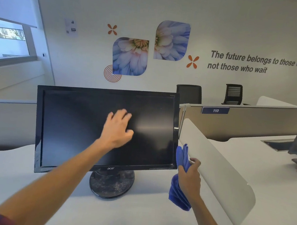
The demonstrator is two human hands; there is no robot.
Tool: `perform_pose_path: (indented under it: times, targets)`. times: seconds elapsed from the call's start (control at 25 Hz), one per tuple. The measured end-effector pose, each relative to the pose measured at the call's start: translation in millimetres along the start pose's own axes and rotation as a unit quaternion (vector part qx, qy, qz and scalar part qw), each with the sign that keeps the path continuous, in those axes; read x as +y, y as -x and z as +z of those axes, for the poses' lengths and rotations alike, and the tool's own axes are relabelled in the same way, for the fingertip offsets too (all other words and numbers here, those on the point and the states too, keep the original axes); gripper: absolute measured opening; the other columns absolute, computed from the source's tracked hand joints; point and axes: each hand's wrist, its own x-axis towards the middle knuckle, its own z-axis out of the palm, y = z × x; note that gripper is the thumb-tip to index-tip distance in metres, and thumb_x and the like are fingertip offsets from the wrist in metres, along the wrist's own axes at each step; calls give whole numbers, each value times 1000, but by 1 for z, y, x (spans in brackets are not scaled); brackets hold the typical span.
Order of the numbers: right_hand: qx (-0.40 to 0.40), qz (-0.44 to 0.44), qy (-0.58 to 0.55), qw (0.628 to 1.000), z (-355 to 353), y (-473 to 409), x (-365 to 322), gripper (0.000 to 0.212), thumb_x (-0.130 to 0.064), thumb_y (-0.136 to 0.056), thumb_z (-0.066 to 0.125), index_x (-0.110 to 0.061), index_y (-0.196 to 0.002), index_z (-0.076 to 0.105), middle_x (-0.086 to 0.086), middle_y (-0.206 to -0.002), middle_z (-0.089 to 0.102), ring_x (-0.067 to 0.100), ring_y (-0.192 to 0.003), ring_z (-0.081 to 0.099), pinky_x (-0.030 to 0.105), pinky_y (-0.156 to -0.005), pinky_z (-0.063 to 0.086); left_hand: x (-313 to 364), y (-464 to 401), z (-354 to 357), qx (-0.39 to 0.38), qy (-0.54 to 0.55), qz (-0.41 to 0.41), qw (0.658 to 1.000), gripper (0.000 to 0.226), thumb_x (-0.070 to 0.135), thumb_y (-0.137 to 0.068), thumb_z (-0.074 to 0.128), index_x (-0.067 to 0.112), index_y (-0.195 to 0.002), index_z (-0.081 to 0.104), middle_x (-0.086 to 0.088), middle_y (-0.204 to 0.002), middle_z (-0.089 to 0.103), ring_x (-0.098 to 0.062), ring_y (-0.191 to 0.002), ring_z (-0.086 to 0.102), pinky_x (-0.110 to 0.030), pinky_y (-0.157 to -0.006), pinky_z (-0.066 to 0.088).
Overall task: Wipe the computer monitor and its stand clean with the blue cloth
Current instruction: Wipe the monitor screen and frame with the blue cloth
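Note:
A black monitor (72, 124) with a dark, switched-off screen stands on the white desk, turned slightly. Its round black stand (113, 186) looks dusty and speckled. My left hand (118, 127) is stretched out in front of the middle of the screen, fingers spread, holding nothing; contact with the glass cannot be judged. My right hand (190, 177) hovers beside the monitor's lower right corner, closed around the bunched blue cloth (179, 194). The cloth sticks out above and hangs below the fist, away from the screen.
A white curved divider (220, 164) rises just right of my right hand. Beyond it lies another desk (265, 157) with a dark monitor at the frame's edge. A grey partition labelled 110 (215, 110) and black chairs (189, 93) stand behind.

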Motion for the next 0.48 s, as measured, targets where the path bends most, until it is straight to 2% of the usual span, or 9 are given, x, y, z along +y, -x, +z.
perform_pose_path:
  times: [0.08, 0.16, 0.2, 0.28, 0.36, 0.44, 0.48]
  targets:
    - [6, -46, -26, 999, 6, 17, -17, 28, -16, -95, 55, -24, -107, 31, 8, -92, 65, 15, -63, 62, 19, -51, 44, 30, 41, 11, -45, 95, -20, 994, 50, 47, -79, 36, 21, -108, 67, 0, -118, 65, -21, -112, 56, -36, -104, 33]
    - [-7, -104, -10, 994, 16, 38, -32, 30, -16, -92, 58, -25, -105, 33, 1, -96, 62, 11, -67, 61, 13, -52, 41, 55, 76, 21, -122, 184, -90, 971, 58, 64, -86, 30, 21, -90, 69, 6, -95, 70, -19, -93, 63, -34, -88, 45]
    - [-13, -141, 4, 990, 24, 49, -37, 30, -16, -90, 60, -26, -105, 36, -2, -101, 60, 10, -71, 61, 12, -54, 41, 63, 90, 25, -159, 255, -133, 944, 68, 74, -83, 27, 20, -87, 68, 6, -90, 71, -17, -88, 64, -34, -83, 48]
    - [-42, -211, 13, 977, 42, 72, -43, 32, -22, -87, 66, -26, -108, 43, -10, -117, 56, 8, -83, 60, 8, -64, 45, 70, 110, 28, -190, 437, -200, 856, 71, 80, -79, 38, 16, -85, 69, 6, -84, 71, -13, -79, 66, -33, -77, 51]
    - [-109, -246, -7, 963, 58, 90, -47, 44, -38, -85, 68, -27, -122, 46, -22, -127, 47, 2, -98, 58, 7, -81, 46, 65, 121, 24, -171, 536, -267, 783, 52, 56, -86, 56, 5, -89, 66, 0, -79, 70, -9, -67, 65, -25, -65, 52]
    - [-166, -243, -56, 954, 66, 105, -51, 51, -51, -83, 62, -34, -127, 44, -31, -132, 40, -4, -110, 53, 12, -91, 46, 46, 131, 19, -143, 551, -336, 751, 23, 29, -92, 59, 8, -91, 66, -3, -82, 71, -11, -69, 68, -23, -61, 53]
    - [-178, -228, -87, 953, 69, 111, -54, 49, -52, -83, 59, -37, -126, 43, -30, -133, 40, -4, -114, 51, 15, -92, 47, 33, 137, 18, -140, 555, -360, 737, 16, 24, -93, 58, 11, -93, 67, -5, -86, 72, -15, -76, 69, -28, -66, 56]
